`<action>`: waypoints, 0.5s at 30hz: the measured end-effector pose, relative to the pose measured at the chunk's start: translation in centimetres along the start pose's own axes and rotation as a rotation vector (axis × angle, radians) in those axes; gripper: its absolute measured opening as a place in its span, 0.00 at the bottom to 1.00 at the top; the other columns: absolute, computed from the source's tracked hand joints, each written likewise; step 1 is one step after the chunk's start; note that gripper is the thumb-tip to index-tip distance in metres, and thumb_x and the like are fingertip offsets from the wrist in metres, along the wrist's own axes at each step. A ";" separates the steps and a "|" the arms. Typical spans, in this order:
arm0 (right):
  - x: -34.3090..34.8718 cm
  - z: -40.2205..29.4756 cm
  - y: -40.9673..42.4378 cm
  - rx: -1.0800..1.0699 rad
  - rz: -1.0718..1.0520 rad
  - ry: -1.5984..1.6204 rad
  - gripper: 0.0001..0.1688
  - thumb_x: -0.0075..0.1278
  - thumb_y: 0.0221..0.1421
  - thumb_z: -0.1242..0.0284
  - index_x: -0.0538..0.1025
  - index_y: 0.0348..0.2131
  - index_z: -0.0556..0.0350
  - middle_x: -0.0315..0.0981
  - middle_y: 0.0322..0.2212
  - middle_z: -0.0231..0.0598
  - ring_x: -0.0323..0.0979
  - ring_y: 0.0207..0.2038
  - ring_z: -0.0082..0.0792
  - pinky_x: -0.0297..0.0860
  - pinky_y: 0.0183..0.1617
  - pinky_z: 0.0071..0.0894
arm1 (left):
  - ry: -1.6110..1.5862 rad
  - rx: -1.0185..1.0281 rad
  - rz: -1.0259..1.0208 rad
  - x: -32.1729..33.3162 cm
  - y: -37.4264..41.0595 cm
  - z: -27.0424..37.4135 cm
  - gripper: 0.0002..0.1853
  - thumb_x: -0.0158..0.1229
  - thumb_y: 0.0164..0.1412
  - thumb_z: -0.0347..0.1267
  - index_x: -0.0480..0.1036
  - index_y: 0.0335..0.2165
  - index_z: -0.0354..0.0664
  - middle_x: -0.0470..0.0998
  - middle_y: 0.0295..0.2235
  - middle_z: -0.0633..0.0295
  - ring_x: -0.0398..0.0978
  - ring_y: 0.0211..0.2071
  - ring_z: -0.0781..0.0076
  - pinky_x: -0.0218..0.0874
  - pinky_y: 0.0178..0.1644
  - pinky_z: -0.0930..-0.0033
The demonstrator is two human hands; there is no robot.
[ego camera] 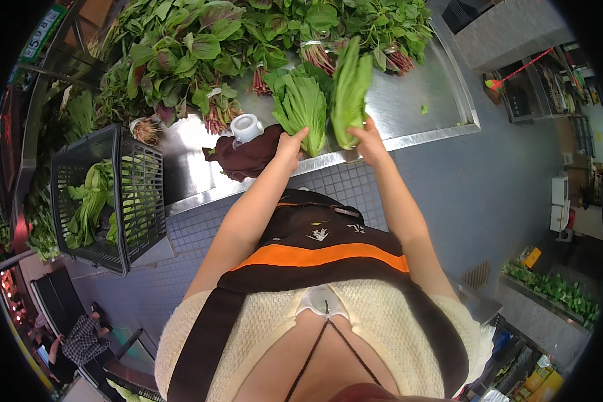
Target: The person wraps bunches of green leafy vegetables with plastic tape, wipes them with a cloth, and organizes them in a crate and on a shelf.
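Note:
Two heads of romaine-like lettuce are at the front edge of a stainless-steel counter (pixel 422 110), leaf tips pointing away from me. My left hand (pixel 292 145) grips the base of the left lettuce head (pixel 301 108), thumb on top. The right lettuce head (pixel 350 95) is slightly tilted, its pale base held between the thumb and fingers of my right hand (pixel 367 139). Left of my left hand lies a dark maroon cloth (pixel 246 158), partly under a roll of clear tape (pixel 246 127). Bundles of red-stemmed amaranth (pixel 201 55) cover the back of the counter.
A dark plastic basket (pixel 139 186) holding leafy greens (pixel 93 201) stands at the counter's left end. The counter has a raised metal rim (pixel 432 134). A person in a checked shirt (pixel 84 341) is at lower left. Tiled floor (pixel 201 241) lies below.

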State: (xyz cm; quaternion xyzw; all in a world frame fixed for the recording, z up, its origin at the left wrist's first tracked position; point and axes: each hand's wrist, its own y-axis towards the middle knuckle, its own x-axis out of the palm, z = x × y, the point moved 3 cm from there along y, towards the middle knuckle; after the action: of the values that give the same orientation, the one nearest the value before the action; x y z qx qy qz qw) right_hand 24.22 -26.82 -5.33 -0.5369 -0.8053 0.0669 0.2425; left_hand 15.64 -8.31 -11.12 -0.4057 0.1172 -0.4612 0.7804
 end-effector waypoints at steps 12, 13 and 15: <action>1.2 1.1 2.0 0.203 -0.121 -0.144 0.48 0.54 0.40 0.79 0.47 0.57 0.62 0.58 0.49 0.52 0.59 0.52 0.43 0.57 0.55 0.36 | -0.165 0.187 -0.284 0.9 -3.6 2.7 0.33 0.57 0.55 0.38 0.51 0.54 0.39 0.60 0.52 0.54 0.61 0.52 0.60 0.57 0.50 0.48; 1.1 0.8 1.9 0.207 -0.146 -0.119 0.49 0.54 0.40 0.79 0.46 0.57 0.62 0.57 0.49 0.53 0.58 0.53 0.43 0.57 0.56 0.37 | -0.159 0.207 -0.327 0.9 -4.0 2.9 0.33 0.57 0.55 0.38 0.52 0.53 0.38 0.61 0.51 0.54 0.61 0.52 0.60 0.57 0.50 0.49; 1.5 0.1 1.4 0.223 -0.185 -0.075 0.50 0.55 0.41 0.77 0.45 0.58 0.63 0.56 0.50 0.54 0.56 0.54 0.44 0.55 0.57 0.38 | -0.060 0.208 -0.358 0.6 -5.2 4.0 0.32 0.56 0.56 0.39 0.53 0.53 0.37 0.61 0.51 0.54 0.62 0.51 0.62 0.57 0.50 0.51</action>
State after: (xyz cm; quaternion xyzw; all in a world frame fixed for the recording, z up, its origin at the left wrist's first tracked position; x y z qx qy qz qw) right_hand 24.88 -24.92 -5.40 -0.4272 -0.8474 0.1535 0.2754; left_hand 14.90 -7.96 -4.56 -0.3508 -0.0284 -0.5896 0.7270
